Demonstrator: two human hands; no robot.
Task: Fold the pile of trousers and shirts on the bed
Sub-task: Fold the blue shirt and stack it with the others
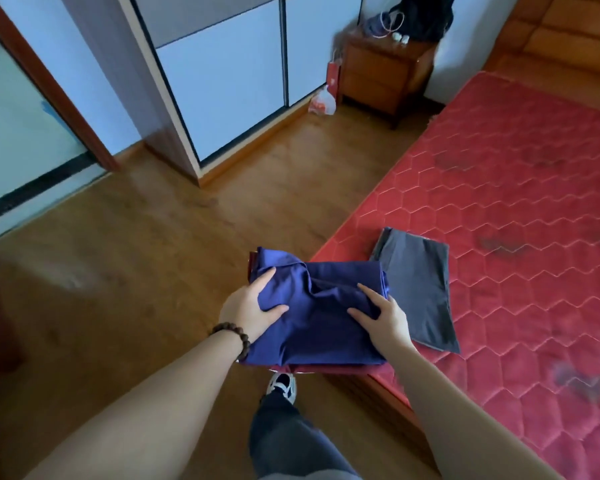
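A folded dark-blue garment [312, 320] tops a small stack, with a dark-red garment [326, 369] showing under its near edge. The stack hangs off the bed's corner, over the floor. My left hand [250, 310] grips the stack's left side, thumb on top. My right hand [383, 318] grips its right side, fingers spread on the blue cloth. A folded grey garment [420, 289] lies flat on the red quilted mattress [520, 209], just right of the stack.
A wooden floor [146, 258] spreads to the left. A wardrobe with pale sliding panels [229, 74] stands at the back. A wooden nightstand [381, 74] with a dark bag sits beside the bed's head. My leg and shoe [283, 386] are below the stack.
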